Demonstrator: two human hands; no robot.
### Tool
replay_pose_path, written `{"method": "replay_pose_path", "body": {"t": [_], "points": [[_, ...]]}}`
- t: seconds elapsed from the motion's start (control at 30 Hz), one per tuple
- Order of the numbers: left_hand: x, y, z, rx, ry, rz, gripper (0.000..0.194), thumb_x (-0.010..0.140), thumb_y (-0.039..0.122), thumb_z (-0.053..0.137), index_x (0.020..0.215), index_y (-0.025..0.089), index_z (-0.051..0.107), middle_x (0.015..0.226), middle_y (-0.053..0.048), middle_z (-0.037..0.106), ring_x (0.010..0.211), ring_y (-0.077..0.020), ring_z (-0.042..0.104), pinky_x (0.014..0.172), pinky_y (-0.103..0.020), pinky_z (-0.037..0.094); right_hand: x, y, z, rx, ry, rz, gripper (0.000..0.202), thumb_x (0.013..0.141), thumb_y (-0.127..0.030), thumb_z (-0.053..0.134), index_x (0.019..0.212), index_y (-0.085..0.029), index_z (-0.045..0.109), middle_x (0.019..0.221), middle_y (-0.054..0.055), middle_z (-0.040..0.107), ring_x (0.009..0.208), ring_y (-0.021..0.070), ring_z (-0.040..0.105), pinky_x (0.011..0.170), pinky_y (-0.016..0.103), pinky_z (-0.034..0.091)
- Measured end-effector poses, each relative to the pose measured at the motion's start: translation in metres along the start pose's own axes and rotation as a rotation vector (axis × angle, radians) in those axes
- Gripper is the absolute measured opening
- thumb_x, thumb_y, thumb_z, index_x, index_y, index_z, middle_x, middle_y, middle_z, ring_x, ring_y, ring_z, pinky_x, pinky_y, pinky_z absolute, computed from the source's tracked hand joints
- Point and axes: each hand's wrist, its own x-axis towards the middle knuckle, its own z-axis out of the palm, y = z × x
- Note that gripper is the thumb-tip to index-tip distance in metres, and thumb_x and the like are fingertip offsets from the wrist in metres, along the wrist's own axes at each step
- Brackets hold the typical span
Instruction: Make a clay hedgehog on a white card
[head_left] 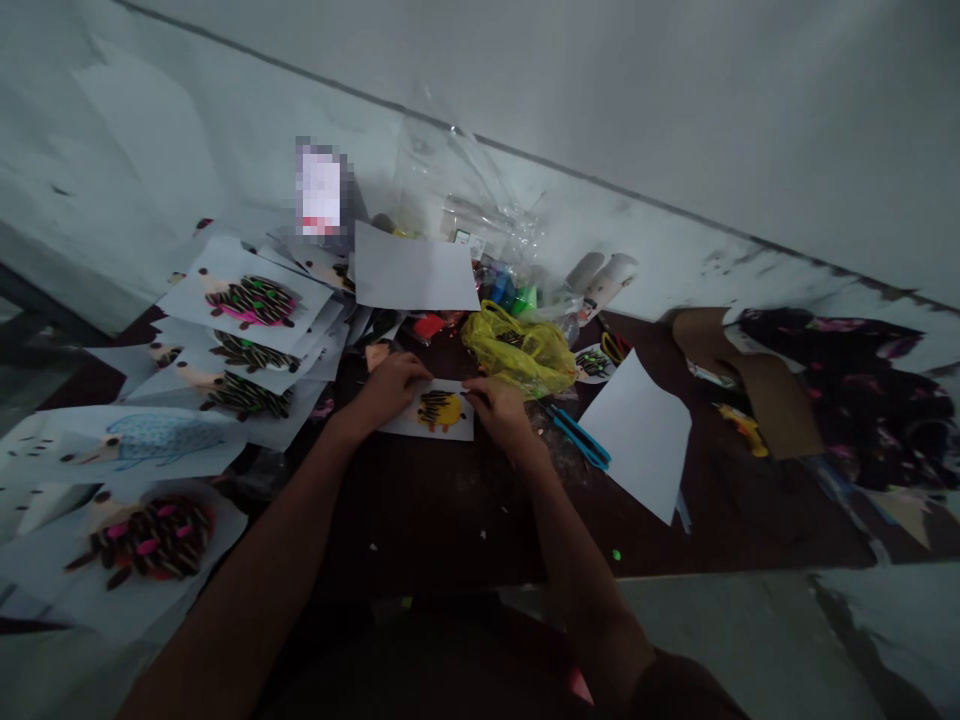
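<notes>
A small white sheet of paper (405, 424) lies on the dark table in front of me. On it is a yellow hedgehog figure (441, 409) with dark spines and orange feet. My left hand (390, 392) is closed at the sheet's upper left, fingertips pressed together on the paper. Over the right edge, my right hand (501, 408) is pinched near the figure; whatever sits between its fingertips is too small to make out. A peach-coloured scrap (376, 355) lies just behind the left hand. Blue scissors (579, 437) rest to the right of my right hand.
Hedgehog pictures (251, 300) are piled on the left. Behind the hands lie a yellow plastic bag (517, 350), clear bags and a blank sheet (416, 272). Another white sheet (641, 435), brown cardboard (776, 400) and dark patterned cloth (847, 390) are on the right.
</notes>
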Motion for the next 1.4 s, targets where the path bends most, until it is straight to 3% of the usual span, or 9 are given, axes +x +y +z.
{"method": "replay_pose_path", "body": {"t": [0.13,0.33,0.63,1.4], "points": [[0.001,0.001,-0.001,0.012,0.000,0.006,0.036,0.078,0.004,0.052,0.093,0.019,0.082,0.101,-0.007,0.076,0.101,-0.0229,0.068,0.095,-0.038,0.055,-0.001,-0.004,0.000,-0.043,-0.016,-0.009,0.014,0.097,-0.017,0.062,0.098,-0.019,0.075,0.101,0.007,0.077,0.096,0.0200,0.069,0.089,0.029,0.049],[0.000,0.000,0.001,0.017,0.009,0.013,0.037,0.077,0.002,0.052,0.093,0.019,0.082,0.100,-0.008,0.076,0.101,-0.0227,0.067,0.095,-0.038,0.054,-0.001,-0.009,-0.001,-0.091,-0.045,-0.051,0.020,0.099,-0.015,0.055,0.103,-0.020,0.074,0.103,0.007,0.075,0.098,0.0198,0.068,0.089,0.029,0.048],[0.000,0.000,0.002,0.002,0.019,0.015,0.036,0.077,0.000,0.054,0.090,0.020,0.081,0.099,-0.007,0.076,0.100,-0.0233,0.068,0.094,-0.039,0.054,0.002,-0.014,0.005,-0.152,0.006,-0.041,0.015,0.099,-0.019,0.059,0.099,-0.021,0.073,0.103,0.007,0.071,0.099,0.0200,0.065,0.088,0.028,0.046],[0.000,-0.004,0.006,0.011,0.034,0.032,0.042,0.075,-0.001,0.051,0.092,0.022,0.081,0.100,-0.006,0.075,0.100,-0.0219,0.067,0.095,-0.040,0.055,0.007,-0.020,0.013,-0.345,-0.099,-0.044,0.020,0.101,-0.015,0.054,0.101,-0.017,0.074,0.102,0.010,0.070,0.099,0.0209,0.063,0.084,0.028,0.045]]}}
